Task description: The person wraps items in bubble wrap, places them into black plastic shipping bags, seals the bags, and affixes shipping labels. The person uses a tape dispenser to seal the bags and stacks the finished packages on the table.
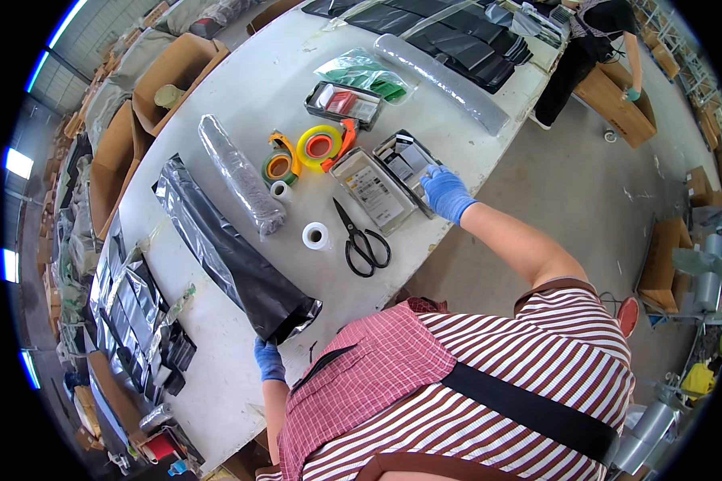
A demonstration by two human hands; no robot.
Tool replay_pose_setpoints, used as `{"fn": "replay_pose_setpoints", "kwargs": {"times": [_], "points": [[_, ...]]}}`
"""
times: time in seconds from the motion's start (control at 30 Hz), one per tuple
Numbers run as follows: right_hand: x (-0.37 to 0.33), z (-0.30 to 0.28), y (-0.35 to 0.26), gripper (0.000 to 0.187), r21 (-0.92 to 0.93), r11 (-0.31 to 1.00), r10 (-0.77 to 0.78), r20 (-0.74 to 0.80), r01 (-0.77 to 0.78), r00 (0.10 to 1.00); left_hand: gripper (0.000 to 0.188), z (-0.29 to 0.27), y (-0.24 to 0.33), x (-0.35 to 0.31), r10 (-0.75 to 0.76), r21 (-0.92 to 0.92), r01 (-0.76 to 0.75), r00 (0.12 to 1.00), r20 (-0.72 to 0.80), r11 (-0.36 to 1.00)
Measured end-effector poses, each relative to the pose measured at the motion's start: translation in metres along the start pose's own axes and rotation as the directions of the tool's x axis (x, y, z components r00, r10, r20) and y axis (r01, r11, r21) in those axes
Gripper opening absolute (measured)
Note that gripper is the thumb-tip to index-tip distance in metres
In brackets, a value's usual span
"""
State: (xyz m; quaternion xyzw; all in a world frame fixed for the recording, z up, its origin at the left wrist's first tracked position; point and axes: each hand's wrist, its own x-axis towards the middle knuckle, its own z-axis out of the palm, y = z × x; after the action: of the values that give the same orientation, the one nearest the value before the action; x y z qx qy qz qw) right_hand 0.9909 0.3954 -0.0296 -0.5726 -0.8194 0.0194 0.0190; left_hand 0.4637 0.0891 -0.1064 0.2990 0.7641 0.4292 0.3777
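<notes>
A long black plastic-wrapped package (225, 248) lies slantwise across the table, its open-looking end toward me. My left hand (269, 361), in a blue glove, is closed at that near end, with the fingertips partly hidden beneath the plastic. Reaching forward, my gloved right hand (447, 194) rests at the edge of a small tray of white and black labels (407, 160). Its fingers are bent together, and what they pinch is hidden. Beside that tray lies a shallow box of printed labels (373, 191). Black-handled scissors (361, 244) lie between the package and these boxes.
Near the boxes are a yellow tape dispenser (319, 147), another tape dispenser (281, 164), a small white roll (317, 236) and a clear-wrapped roll (241, 176). A long bubble-wrap roll (441, 84) and black packages (449, 40) lie farther back. Another person (590, 48) stands beyond the table's right edge.
</notes>
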Motion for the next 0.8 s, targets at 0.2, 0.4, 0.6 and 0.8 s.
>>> {"fn": "replay_pose_setpoints", "kwargs": {"times": [0.2,0.4,0.6,0.8], "points": [[-0.003,-0.001,0.010,0.021,0.054,0.998,-0.011,-0.010,0.011,1.000,0.021,0.003,0.002,0.005,-0.001,0.049,0.002,1.000,-0.021,0.999],[0.013,0.000,0.012,0.014,0.059,0.998,-0.041,0.026,0.039,0.999,0.020,0.002,-0.001,0.003,0.020,-0.025,-0.021,1.000,-0.021,0.999],[0.028,-0.020,0.008,0.006,0.177,0.984,0.017,-0.266,0.032,0.964,0.023,0.008,0.027,-0.004,0.064,0.033,-0.064,0.998,0.006,0.997],[-0.024,-0.078,-0.147,0.014,0.937,0.130,-0.262,0.349,-0.325,0.900,0.028,0.019,0.034,-0.023,-0.050,0.045,0.045,0.991,0.123,0.998]]}}
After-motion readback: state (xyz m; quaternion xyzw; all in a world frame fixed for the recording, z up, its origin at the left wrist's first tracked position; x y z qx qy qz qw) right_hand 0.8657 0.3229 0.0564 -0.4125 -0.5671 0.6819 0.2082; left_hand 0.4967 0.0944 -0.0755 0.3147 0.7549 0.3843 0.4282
